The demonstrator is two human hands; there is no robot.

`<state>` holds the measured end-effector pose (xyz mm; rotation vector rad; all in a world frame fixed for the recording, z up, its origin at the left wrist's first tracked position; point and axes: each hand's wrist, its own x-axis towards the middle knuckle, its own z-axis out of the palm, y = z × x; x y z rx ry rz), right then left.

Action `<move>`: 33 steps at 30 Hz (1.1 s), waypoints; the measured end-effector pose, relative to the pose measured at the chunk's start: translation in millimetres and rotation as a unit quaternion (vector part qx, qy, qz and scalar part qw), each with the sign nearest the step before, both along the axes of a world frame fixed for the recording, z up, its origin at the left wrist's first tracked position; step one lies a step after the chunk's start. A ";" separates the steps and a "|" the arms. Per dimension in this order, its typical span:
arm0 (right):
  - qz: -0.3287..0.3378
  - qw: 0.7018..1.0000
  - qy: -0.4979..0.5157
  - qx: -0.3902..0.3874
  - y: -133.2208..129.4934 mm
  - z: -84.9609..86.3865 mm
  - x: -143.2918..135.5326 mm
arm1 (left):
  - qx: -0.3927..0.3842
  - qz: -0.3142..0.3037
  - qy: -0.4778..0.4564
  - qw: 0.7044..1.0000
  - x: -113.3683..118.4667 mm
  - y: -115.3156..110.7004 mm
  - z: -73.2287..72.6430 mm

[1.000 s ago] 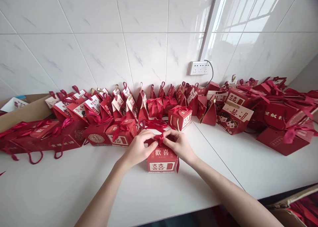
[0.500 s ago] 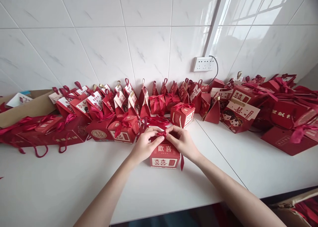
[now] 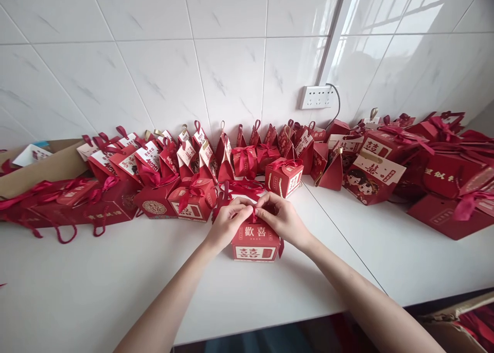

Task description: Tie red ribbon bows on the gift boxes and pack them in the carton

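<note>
A red gift box (image 3: 255, 245) with white and gold characters stands upright on the white table, its front facing me. Over its top, my left hand (image 3: 230, 220) and my right hand (image 3: 281, 216) pinch a dark red ribbon (image 3: 254, 216) from either side, fingertips almost touching. Part of the ribbon hangs down the box's right side. The fingers hide much of the ribbon and the box's top. Just behind the hands lies a heap of loose red ribbon (image 3: 247, 188).
Finished-looking red boxes with bows, such as one box (image 3: 284, 177), and peaked bags (image 3: 188, 160) line the tiled wall. Boxes are stacked at right (image 3: 450, 175). An open carton (image 3: 46, 168) stands at left, another (image 3: 459, 317) below the table's edge. A power strip (image 3: 317, 97) hangs on the wall.
Both hands stay over the box top, with the fingers shifted slightly on the ribbon. A short piece of ribbon now shows below the fingertips. The view has moved a little.
</note>
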<state>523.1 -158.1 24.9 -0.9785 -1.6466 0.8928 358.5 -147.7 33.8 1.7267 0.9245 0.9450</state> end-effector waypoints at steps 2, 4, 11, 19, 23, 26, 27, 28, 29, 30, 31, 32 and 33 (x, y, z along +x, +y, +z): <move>-0.001 1.000 -0.015 0.012 0.4 -0.1 0.0 | -0.009 0.007 -0.008 1.000 0.1 1.0 -1.8; -0.001 1.000 -0.022 0.017 -0.3 0.5 0.7 | -0.024 0.008 -0.025 0.999 0.3 2.2 -4.3; -0.005 0.975 -0.138 0.176 -7.1 7.4 10.4 | -0.088 0.020 -0.096 0.991 0.1 3.7 -10.1; -0.034 0.960 -0.167 0.221 -5.4 3.4 8.4 | -0.044 0.016 -0.062 0.997 -5.5 5.7 -8.9; -0.036 0.946 -0.195 0.255 -5.9 6.8 11.9 | 0.069 0.063 0.011 0.996 -6.6 6.1 -6.0; -0.045 0.926 -0.239 0.288 -5.8 11.2 17.7 | 0.151 0.116 0.054 0.980 -7.5 4.7 -2.0; -0.052 0.917 -0.257 0.301 -5.6 12.5 19.5 | 0.171 0.126 0.066 0.975 -8.2 4.2 -0.5; -0.059 0.907 -0.275 0.313 -5.4 13.5 21.2 | 0.189 0.134 0.077 0.970 -9.1 3.7 0.9; -0.064 0.898 -0.291 0.325 -5.2 14.3 22.7 | 0.204 0.142 0.085 0.965 -10.1 3.2 2.3; -0.068 0.890 -0.304 0.334 -5.0 14.9 23.8 | 0.212 0.150 0.090 0.961 -11.2 2.7 3.7; -0.071 0.883 -0.315 0.342 -4.8 15.3 24.7 | 0.210 0.156 0.092 0.961 -12.1 2.1 5.1; -0.072 0.877 -0.323 0.349 -4.7 15.5 25.3 | 0.198 0.157 0.090 0.963 -12.7 1.4 6.4; -0.073 0.872 -0.330 0.354 -4.6 15.5 25.7 | 0.177 0.152 0.084 0.969 -13.1 0.7 7.6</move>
